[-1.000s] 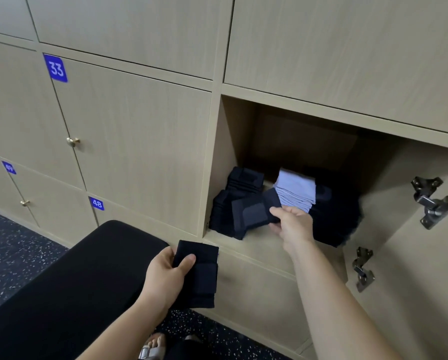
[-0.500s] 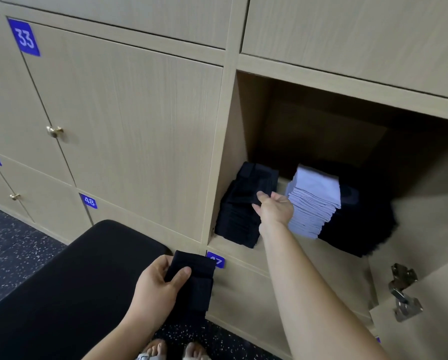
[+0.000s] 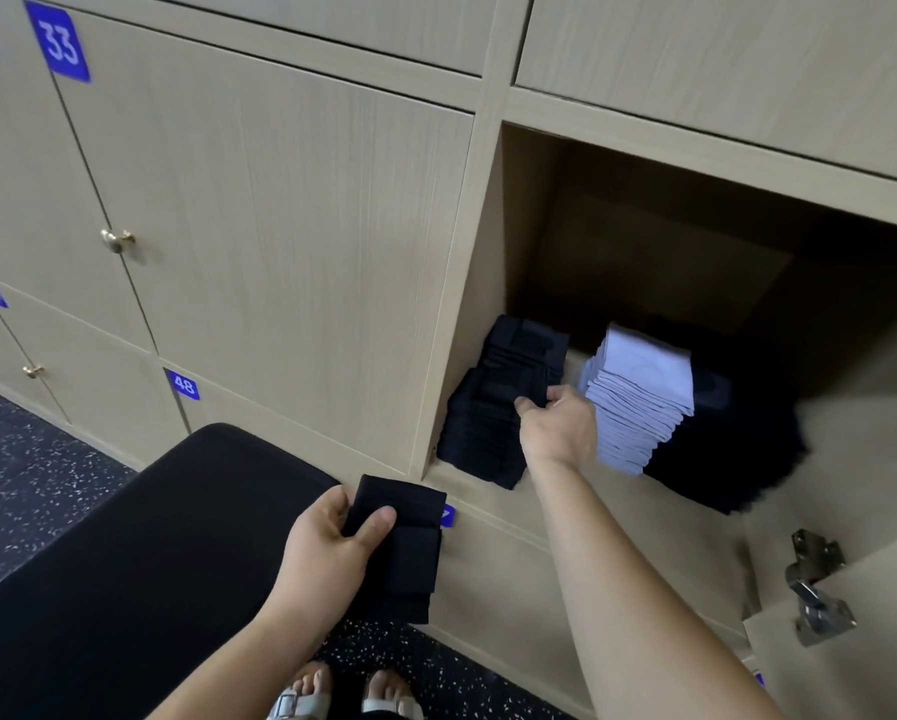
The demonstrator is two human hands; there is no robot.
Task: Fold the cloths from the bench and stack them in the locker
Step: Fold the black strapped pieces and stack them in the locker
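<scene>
A long wall of pale wood lockers (image 3: 280,226) fills the view, doors closed all along the left. Down low on the left there's the black padded bench (image 3: 124,563), its end just short of the lockers. One open locker (image 3: 643,262) on the right, and that's where the cloths are: a loose dark heap (image 3: 737,449) slumped at the right, a black stack (image 3: 488,433) tight against the left wall, and a pale lilac stack (image 3: 638,402) standing between the two. Out in front, a folded black cloth (image 3: 404,548) hangs below the locker's sill, the left hand (image 3: 326,548) clamped on it, thumb across the front face, fingers behind. The right hand (image 3: 558,428) is inside the locker, thumb and fingers closed on the edge of the top cloth (image 3: 519,381) of the black stack. A metal hinge (image 3: 815,589) shows on the open door at lower right, a blue plate numbered 33 (image 3: 59,41) sits upper left, and a small brass knob (image 3: 116,240) below it.
</scene>
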